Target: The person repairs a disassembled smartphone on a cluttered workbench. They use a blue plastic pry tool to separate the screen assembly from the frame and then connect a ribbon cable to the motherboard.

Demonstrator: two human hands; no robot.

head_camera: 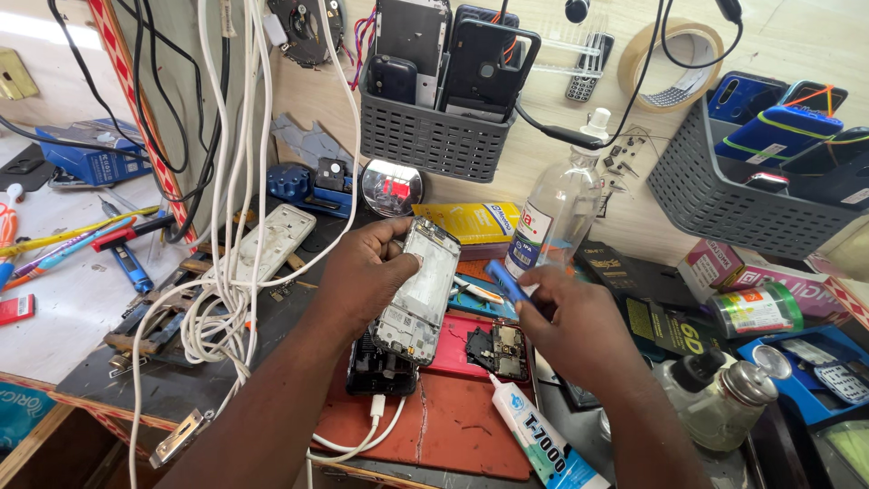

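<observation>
My left hand (362, 276) grips an opened phone frame (418, 290), silver and white, and holds it tilted above a red work mat (453, 407). My right hand (575, 321) pinches a small blue pry tool (503, 279) whose tip points toward the frame's right edge. Under the frame lies a black phone part (376, 371) with a white cable plugged in. A small circuit board (502, 349) rests on the mat between my hands. A glue tube (543, 439) lies near my right wrist.
A clear liquid bottle (557, 213) stands behind my right hand. Grey baskets (434, 136) (724, 204) of phones hang on the wall. White cables and a power strip (272, 240) lie at left. A glass dispenser bottle (724, 398) and small boxes crowd the right.
</observation>
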